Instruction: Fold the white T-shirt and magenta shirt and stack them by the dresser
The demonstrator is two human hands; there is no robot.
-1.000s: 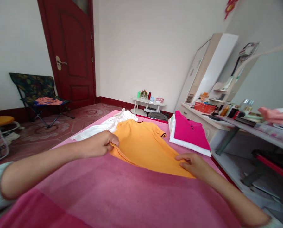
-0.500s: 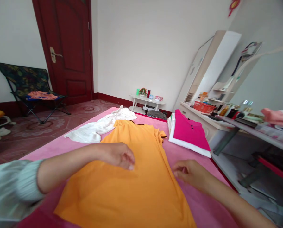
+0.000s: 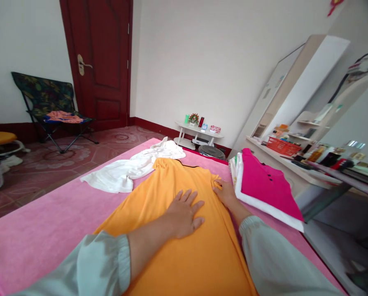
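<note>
An orange T-shirt [image 3: 184,263] with a dark-trimmed neckline lies spread on a pink-covered bed [image 3: 57,213], its collar toward the far end. My left hand [image 3: 184,213] rests flat on the middle of the shirt, fingers spread. At the shirt's right sleeve, my right hand [image 3: 227,193] has its fingers bent and closed on the fabric; part of the sleeve is hidden beneath them. Left of the shirt lies a crumpled white garment [image 3: 116,174]. To the right sits a stack of folded clothes with a magenta shirt [image 3: 266,181] on top.
Along the right side stands a dressing table [image 3: 298,164] with a red basket [image 3: 282,146] and several bottles. A low white stand [image 3: 199,130] is beyond the bed's far end. A folding chair [image 3: 52,102] with clothing on it stands near the dark red door [image 3: 105,61].
My left hand has gone from hovering with curled fingers to lying flat on the shirt. My right hand has moved forward to its right sleeve and taken hold there. The view has shifted left.
</note>
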